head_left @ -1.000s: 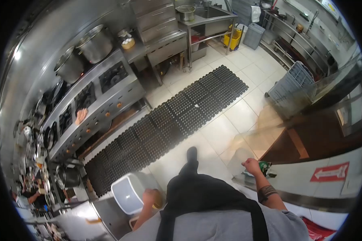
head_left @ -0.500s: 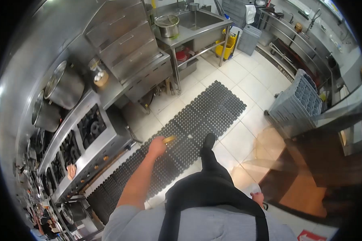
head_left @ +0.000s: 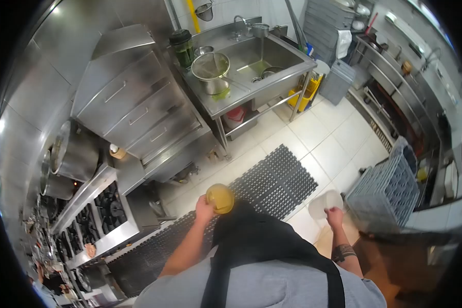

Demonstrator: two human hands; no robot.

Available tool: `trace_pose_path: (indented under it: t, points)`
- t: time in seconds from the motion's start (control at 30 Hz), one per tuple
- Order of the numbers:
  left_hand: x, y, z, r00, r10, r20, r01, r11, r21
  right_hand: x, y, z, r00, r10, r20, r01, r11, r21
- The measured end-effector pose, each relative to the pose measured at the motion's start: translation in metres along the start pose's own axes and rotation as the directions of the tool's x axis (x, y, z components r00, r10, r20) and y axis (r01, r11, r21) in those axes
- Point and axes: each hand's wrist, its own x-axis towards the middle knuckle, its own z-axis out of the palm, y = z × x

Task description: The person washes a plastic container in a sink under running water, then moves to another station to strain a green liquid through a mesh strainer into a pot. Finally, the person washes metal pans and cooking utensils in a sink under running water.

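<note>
My left hand (head_left: 204,209) is closed on the rim of a round yellowish container (head_left: 220,198), held out over the floor mat. To the right, my right hand (head_left: 334,215) pinches the edge of a translucent whitish container or lid (head_left: 325,203); its exact shape is hard to make out. Both things are apart from each other and from any surface. Ahead on the steel sink counter (head_left: 234,98) stands a pot with a strainer (head_left: 210,66) on it. Beside that is a blender jar (head_left: 181,47) with green contents.
Steel drawers (head_left: 133,110) and a stove (head_left: 107,213) with large pots (head_left: 76,151) line the left. A black perforated mat (head_left: 277,179) lies on the tiles. Grey dish racks (head_left: 382,192) stand at right, and a yellow mop bucket (head_left: 307,95) is beside the sink.
I have moved forward toward the sink. The yellowish container in my left hand now shows its round face, and my right hand with the translucent thing has come further into view.
</note>
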Motion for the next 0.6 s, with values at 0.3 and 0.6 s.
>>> trace_pose_path:
  t: [0.3,0.6]
  points:
    - [0.203,0.141,0.167,0.964,-0.112,0.242,0.247,0.718,-0.651,0.170,-0.304,-0.063,0.907,-0.415,-0.067,0.417,0.908,0.026]
    - [0.368,0.261,0.285,0.992,-0.032,0.120,0.122,0.423,-0.898,0.297,-0.440,-0.120,0.828,-0.545,-0.132,0.553,0.751,0.360]
